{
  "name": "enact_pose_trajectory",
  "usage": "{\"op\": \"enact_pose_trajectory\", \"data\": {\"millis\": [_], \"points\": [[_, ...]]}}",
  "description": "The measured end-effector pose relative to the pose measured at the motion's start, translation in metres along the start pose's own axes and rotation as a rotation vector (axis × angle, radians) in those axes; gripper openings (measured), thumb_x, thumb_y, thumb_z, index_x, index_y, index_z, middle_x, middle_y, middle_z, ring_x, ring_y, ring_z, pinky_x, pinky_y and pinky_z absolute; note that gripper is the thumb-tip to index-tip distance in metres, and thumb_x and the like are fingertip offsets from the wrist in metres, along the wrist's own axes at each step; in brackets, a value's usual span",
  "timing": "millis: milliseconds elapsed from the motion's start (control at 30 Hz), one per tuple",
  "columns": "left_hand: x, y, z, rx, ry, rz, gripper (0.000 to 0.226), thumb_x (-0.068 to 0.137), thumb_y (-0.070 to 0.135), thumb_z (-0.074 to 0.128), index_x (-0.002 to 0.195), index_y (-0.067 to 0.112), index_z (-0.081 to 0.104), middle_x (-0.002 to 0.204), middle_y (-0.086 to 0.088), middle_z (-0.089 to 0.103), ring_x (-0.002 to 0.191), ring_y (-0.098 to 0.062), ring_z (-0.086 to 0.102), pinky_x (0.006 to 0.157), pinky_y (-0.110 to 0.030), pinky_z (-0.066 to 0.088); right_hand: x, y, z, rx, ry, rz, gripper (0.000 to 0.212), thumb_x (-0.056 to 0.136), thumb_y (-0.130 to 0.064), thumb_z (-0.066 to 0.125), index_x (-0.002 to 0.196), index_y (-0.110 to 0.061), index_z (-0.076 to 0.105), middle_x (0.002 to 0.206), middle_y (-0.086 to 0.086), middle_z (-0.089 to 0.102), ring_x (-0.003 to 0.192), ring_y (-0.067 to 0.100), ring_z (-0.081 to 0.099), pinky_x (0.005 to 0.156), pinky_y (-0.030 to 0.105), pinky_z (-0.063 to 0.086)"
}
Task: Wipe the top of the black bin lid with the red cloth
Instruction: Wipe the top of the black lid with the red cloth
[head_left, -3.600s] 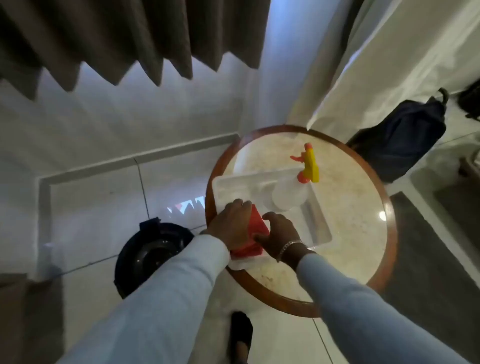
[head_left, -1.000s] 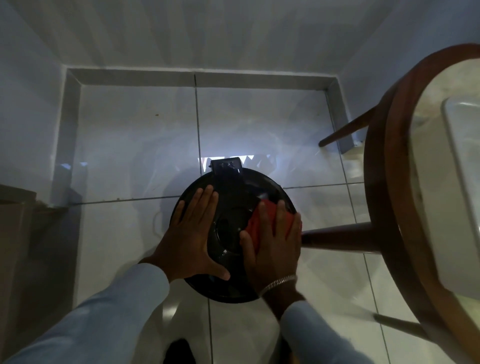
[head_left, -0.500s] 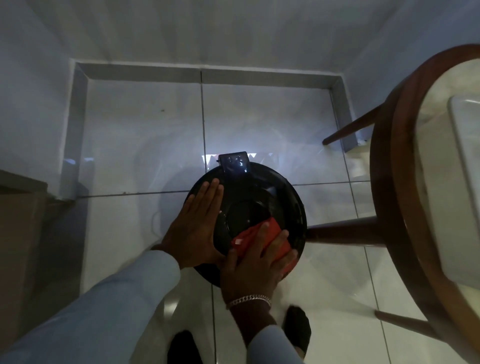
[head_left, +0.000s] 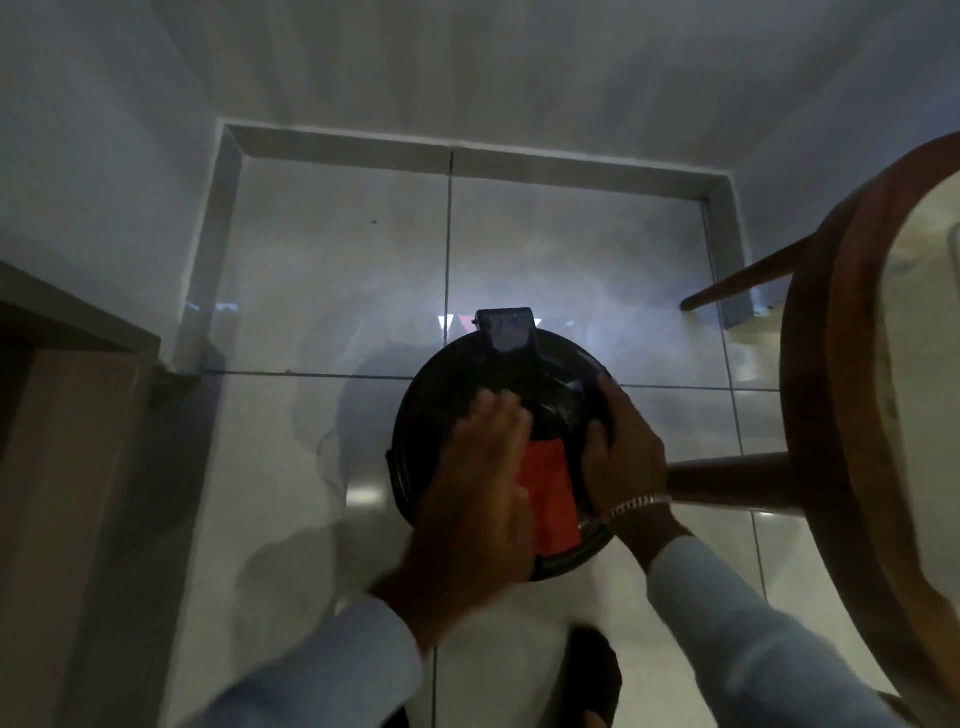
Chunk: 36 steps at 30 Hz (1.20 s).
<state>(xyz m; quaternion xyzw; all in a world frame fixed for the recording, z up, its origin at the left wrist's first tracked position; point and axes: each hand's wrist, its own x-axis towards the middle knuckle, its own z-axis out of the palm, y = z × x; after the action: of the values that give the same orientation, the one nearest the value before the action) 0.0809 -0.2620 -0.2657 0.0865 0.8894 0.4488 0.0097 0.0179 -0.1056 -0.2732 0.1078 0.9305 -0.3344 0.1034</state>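
Note:
The round black bin lid (head_left: 556, 374) lies low on the tiled floor, with its hinge tab (head_left: 506, 330) at the far side. The red cloth (head_left: 550, 493) lies flat on the near half of the lid, between my hands. My left hand (head_left: 478, 483) is blurred; it lies flat over the lid's left half and covers the cloth's left edge. My right hand (head_left: 623, 447) is cupped over the lid's right rim, its thumb beside the cloth's top right corner.
A round wooden-rimmed table (head_left: 810, 415) fills the right side, and one of its legs (head_left: 727, 478) runs close behind my right hand. A wooden cabinet (head_left: 62, 441) stands at the left. The walls form a corner beyond the bin. My dark shoe (head_left: 597, 675) shows below.
My right hand has left the cloth and moved to the lid's right rim. My left hand has slid right onto the cloth's edge. The cloth now lies uncovered, turned lengthwise.

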Motion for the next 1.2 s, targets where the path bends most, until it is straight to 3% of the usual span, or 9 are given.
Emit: {"op": "enact_pose_trajectory", "data": {"millis": [100, 167, 300, 400, 533, 633, 833, 1033, 1200], "points": [[-0.014, 0.006, 0.042, 0.314, -0.167, 0.025, 0.083, 0.084, 0.060, 0.043, 0.149, 0.018, 0.013, 0.160, -0.005, 0.013, 0.148, -0.025, 0.004, 0.118, -0.054, 0.009, 0.024, 0.018, 0.023, -0.141, -0.061, -0.151, 0.047, 0.098, -0.017, 0.045, 0.143, -0.015, 0.034, 0.154, 0.014, 0.032, 0.143, 0.030, 0.025, 0.115, 0.053, 0.025], [-0.013, -0.014, 0.052, 0.489, -0.255, 0.035, 0.099, 0.075, 0.072, 0.046, 0.149, 0.019, 0.008, 0.160, -0.005, 0.012, 0.147, -0.028, 0.005, 0.116, -0.059, 0.011, 0.028, 0.030, 0.035, -0.246, -0.047, -0.198, 0.048, 0.099, -0.021, 0.043, 0.145, -0.016, 0.030, 0.157, 0.013, 0.024, 0.145, 0.030, 0.017, 0.117, 0.053, 0.019], [-0.027, -0.041, 0.046, 0.535, -0.264, 0.089, 0.080, 0.085, 0.061, 0.040, 0.148, 0.018, 0.017, 0.158, -0.005, 0.021, 0.147, -0.028, 0.013, 0.114, -0.061, 0.014, 0.026, 0.041, 0.044, -0.290, 0.036, -0.273, 0.047, 0.099, -0.021, 0.043, 0.144, -0.014, 0.033, 0.154, 0.016, 0.030, 0.143, 0.034, 0.023, 0.114, 0.055, 0.026], [-0.046, -0.047, 0.038, 0.398, -0.080, 0.034, 0.061, 0.093, 0.048, 0.033, 0.144, 0.012, 0.032, 0.153, -0.009, 0.032, 0.145, -0.029, 0.020, 0.114, -0.060, 0.019, 0.024, 0.041, 0.044, -0.288, 0.057, -0.305, 0.047, 0.098, -0.018, 0.045, 0.143, -0.011, 0.033, 0.153, 0.018, 0.033, 0.142, 0.035, 0.026, 0.113, 0.055, 0.027], [-0.034, -0.033, 0.028, 0.007, 0.246, -0.210, 0.061, 0.092, 0.036, 0.044, 0.144, 0.012, 0.025, 0.154, -0.010, 0.029, 0.146, -0.027, 0.017, 0.118, -0.050, 0.017, 0.019, 0.038, 0.042, -0.254, 0.079, -0.322, 0.049, 0.097, -0.015, 0.048, 0.143, -0.010, 0.034, 0.152, 0.017, 0.033, 0.142, 0.035, 0.026, 0.114, 0.054, 0.024], [0.007, -0.025, 0.024, -0.039, 0.383, -0.338, 0.065, 0.090, 0.030, 0.048, 0.147, 0.018, 0.018, 0.156, -0.010, 0.026, 0.146, -0.027, 0.017, 0.117, -0.057, 0.018, 0.017, 0.037, 0.040, -0.237, 0.088, -0.326, 0.048, 0.096, -0.017, 0.046, 0.143, -0.009, 0.036, 0.152, 0.018, 0.034, 0.142, 0.036, 0.027, 0.113, 0.055, 0.026], [0.043, -0.038, 0.034, 0.504, 0.000, -0.293, 0.073, 0.084, 0.042, 0.048, 0.148, 0.019, 0.020, 0.159, -0.008, 0.018, 0.147, -0.030, 0.010, 0.114, -0.063, 0.014, 0.018, 0.038, 0.043, -0.243, 0.113, -0.336, 0.048, 0.096, -0.016, 0.047, 0.142, -0.009, 0.037, 0.151, 0.017, 0.035, 0.142, 0.035, 0.028, 0.112, 0.055, 0.029], [-0.027, -0.043, 0.038, 0.500, -0.098, 0.009, 0.058, 0.093, 0.043, 0.033, 0.145, 0.017, 0.029, 0.157, -0.006, 0.026, 0.146, -0.029, 0.015, 0.112, -0.063, 0.017, 0.019, 0.038, 0.045, -0.231, 0.126, -0.324, 0.049, 0.094, -0.021, 0.043, 0.142, -0.011, 0.037, 0.152, 0.016, 0.035, 0.142, 0.033, 0.027, 0.113, 0.054, 0.027], [-0.023, -0.032, 0.047, 0.498, -0.046, -0.156, 0.064, 0.090, 0.048, 0.031, 0.147, 0.017, 0.025, 0.158, -0.006, 0.023, 0.147, -0.028, 0.013, 0.115, -0.060, 0.013, 0.018, 0.040, 0.043, -0.183, 0.133, -0.346, 0.048, 0.093, -0.019, 0.044, 0.141, -0.010, 0.039, 0.151, 0.016, 0.037, 0.141, 0.034, 0.029, 0.111, 0.057, 0.029]]}}
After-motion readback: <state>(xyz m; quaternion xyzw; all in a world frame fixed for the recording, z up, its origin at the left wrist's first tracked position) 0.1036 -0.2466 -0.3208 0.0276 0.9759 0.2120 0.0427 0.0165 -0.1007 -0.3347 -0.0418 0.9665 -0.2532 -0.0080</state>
